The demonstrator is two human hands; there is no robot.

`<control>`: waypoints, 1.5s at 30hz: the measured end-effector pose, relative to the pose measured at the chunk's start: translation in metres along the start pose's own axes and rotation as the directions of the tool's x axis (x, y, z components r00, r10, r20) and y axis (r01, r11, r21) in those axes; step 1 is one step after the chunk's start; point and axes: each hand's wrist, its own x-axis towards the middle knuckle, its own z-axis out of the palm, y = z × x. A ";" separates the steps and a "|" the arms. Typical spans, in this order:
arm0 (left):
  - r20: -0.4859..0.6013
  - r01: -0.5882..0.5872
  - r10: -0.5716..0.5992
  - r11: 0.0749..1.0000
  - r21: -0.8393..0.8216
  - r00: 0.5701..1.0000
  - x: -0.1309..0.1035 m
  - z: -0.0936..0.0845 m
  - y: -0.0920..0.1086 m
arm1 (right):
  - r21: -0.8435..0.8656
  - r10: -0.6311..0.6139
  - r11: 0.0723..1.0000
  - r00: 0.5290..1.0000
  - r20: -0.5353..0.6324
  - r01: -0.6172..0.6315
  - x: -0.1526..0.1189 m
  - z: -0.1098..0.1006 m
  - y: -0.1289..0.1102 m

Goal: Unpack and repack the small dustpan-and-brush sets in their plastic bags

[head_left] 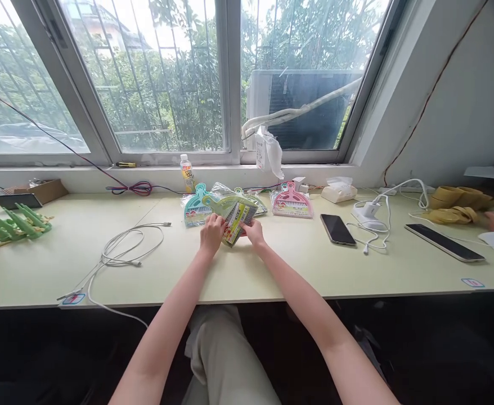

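Observation:
Above the middle of the table, both hands grip a light green mini dustpan set (220,203) that carries a yellow-green and dark printed label. My left hand (212,232) is closed on its left side. On the label's right edge, my right hand (254,230) has its fingers closed. A teal dustpan set (197,207) in clear wrap lies just behind my left hand. To the right, a pink dustpan set (292,202) lies flat with its handle toward the window. Another wrapped green set (260,207) is partly hidden behind the held one.
A drink bottle (187,173) stands near the sill. On the left lie a coiled white cable (116,247) and green spiky plastic pieces (14,228). Two phones, one a black phone (338,229), and a white charger (369,215) are on the right, near a tissue pack (338,189).

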 end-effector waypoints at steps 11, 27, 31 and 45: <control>0.078 0.031 -0.056 0.958 0.286 0.995 -0.003 0.001 0.004 | -0.100 0.092 0.992 0.989 0.113 -0.081 -0.008 0.008 -0.001; 0.266 -0.157 0.068 0.931 0.329 0.962 -0.003 -0.001 0.008 | -0.053 0.274 0.962 0.942 0.194 -0.269 -0.012 0.005 -0.003; 0.316 -0.165 0.039 0.910 0.381 0.948 -0.004 -0.002 0.010 | -0.103 0.278 0.960 0.932 0.231 -0.261 -0.010 0.005 -0.005; 0.179 -0.265 0.218 0.914 0.308 0.959 -0.004 0.006 0.006 | -0.017 0.218 0.976 0.961 0.172 -0.219 -0.003 -0.002 -0.003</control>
